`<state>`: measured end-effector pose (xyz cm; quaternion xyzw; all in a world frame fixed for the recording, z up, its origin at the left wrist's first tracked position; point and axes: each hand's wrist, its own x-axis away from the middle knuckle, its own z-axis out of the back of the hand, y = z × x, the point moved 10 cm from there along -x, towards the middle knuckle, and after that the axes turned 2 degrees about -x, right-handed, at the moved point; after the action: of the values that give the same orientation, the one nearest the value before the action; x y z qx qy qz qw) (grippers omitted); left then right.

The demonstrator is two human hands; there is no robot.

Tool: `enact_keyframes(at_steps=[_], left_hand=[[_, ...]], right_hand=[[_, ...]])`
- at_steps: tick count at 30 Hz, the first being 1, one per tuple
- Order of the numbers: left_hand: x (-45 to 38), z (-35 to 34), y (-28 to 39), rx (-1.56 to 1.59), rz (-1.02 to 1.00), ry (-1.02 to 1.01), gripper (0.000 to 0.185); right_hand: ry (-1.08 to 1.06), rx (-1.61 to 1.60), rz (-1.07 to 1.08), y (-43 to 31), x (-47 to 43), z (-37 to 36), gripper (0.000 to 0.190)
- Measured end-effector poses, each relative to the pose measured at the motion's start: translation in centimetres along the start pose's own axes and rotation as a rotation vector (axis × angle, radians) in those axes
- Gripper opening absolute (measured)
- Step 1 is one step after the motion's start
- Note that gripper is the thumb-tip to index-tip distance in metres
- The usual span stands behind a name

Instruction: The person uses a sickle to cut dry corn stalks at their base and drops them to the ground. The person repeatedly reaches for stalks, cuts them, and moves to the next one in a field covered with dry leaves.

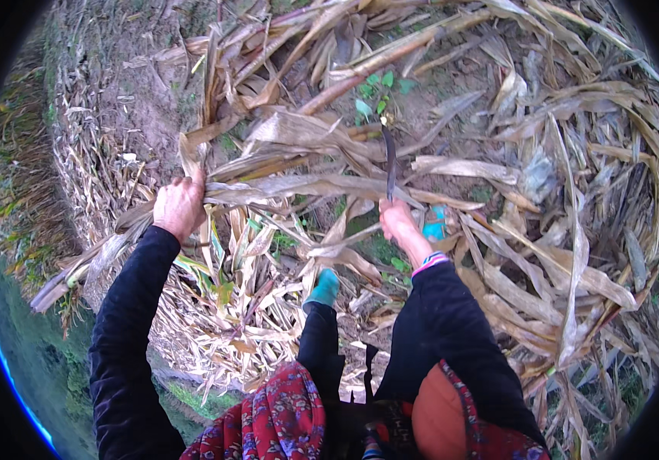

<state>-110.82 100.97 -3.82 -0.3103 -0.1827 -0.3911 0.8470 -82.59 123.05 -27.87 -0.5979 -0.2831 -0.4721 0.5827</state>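
Observation:
My left hand [180, 206] is closed around several dry corn stalks [65, 282]. Their thick ends stick out to the lower left, and their pale, withered leaves [306, 185] trail rightward across the view. In my right hand [398, 224] is a sickle [390, 158]; its handle is hidden by my fingers. The dark, slightly curved blade points away from me and passes close to the leaves; whether it touches them I cannot tell. Just beyond the blade tip, a small pale cut stub [386, 120] shows beside a low green plant [376, 92].
Dry stalks and leaves [536, 276] lie heaped on the right, with more stalks [387, 57] ahead over bare soil [134, 109]. My teal shoes [324, 287] stand among the litter. Standing dry crop [30, 190] lines the far left, above a green slope [36, 356].

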Motion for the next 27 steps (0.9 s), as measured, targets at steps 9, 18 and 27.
enact_keyframes(at_steps=[9, 18, 27], left_hand=[[1.7, -9.7, -0.4, 0.361, 0.18, -0.21, 0.038], [9.1, -10.8, 2.3, 0.503, 0.105, 0.094, 0.046], [16.2, -11.1, -2.5, 0.178, -0.208, 0.077, 0.053]], right_hand=[[-0.108, -0.496, -0.084, 2.0, 2.0, 2.6, 0.032], [0.085, 0.34, 0.152, 1.1, 5.3, 2.9, 0.043], [0.437, 0.222, 0.337, 2.1, 8.5, 9.4, 0.036]])
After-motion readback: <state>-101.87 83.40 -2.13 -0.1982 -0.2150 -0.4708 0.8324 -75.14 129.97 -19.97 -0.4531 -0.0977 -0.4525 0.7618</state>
